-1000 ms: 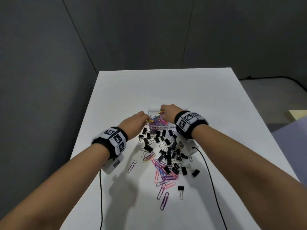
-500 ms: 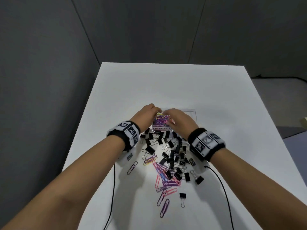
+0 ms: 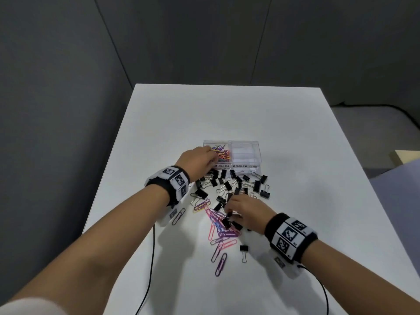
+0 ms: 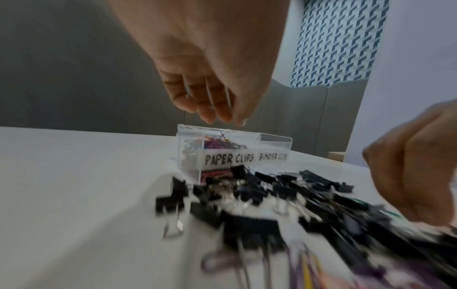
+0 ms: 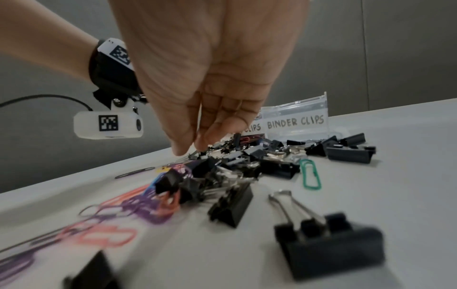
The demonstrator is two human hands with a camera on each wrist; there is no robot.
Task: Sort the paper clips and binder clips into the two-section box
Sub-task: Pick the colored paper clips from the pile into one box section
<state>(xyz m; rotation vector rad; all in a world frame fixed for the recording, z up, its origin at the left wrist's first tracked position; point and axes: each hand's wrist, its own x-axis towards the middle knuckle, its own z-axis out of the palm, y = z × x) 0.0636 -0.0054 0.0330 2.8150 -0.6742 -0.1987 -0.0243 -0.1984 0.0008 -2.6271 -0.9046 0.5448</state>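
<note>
The clear two-section box (image 3: pixel 245 142) stands mid-table, labelled PAPER CLIPS and BINDER CLIPS (image 4: pixel 190 152) (image 5: pixel 296 109). Its left section holds coloured paper clips (image 3: pixel 221 152); the right section looks empty. Black binder clips (image 3: pixel 236 185) lie scattered in front of it, with loose paper clips (image 3: pixel 221 233) nearer me. My left hand (image 3: pixel 212 159) (image 4: pixel 217 115) hovers over the paper-clip section, fingers hanging loose and holding nothing. My right hand (image 3: pixel 228 210) (image 5: pixel 195 146) is down on the pile, thumb and fingertips close together among the clips; whether they grip one is hidden.
A green paper clip (image 5: pixel 310 177) lies at the right of the pile. A lone binder clip (image 3: pixel 243 251) and a purple paper clip (image 3: pixel 178 215) sit apart. Wrist-camera cables (image 3: pixel 150 269) trail toward me. The table's left edge (image 3: pixel 109 178) is close to my left arm.
My right hand has left the box and come back down onto the pile near me. My left hand stays at the paper-clip section, now with nothing in it.
</note>
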